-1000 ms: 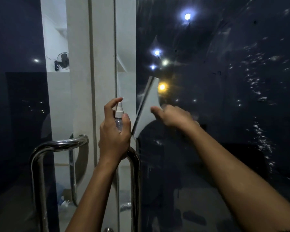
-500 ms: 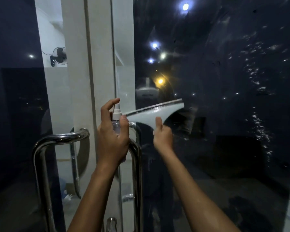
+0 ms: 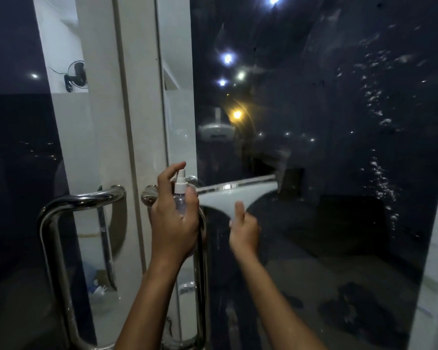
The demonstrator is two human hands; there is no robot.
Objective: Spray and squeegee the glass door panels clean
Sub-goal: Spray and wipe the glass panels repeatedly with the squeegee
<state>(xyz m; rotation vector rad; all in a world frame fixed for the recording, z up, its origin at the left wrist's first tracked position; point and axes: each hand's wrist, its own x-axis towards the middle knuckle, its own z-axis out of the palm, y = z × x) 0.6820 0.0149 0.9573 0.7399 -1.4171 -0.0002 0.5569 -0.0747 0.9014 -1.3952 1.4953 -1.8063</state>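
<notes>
Right hand grips the white T-shaped plastic squeegee, blade nearly level on the dark right glass door panel, while left hand grasps the small clear spray bottle; droplets at right may streak if missed.

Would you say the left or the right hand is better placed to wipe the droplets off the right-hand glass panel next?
Right. The right hand grips the squeegee, its blade lying level on that panel; the left hand holds only the spray bottle.
</notes>
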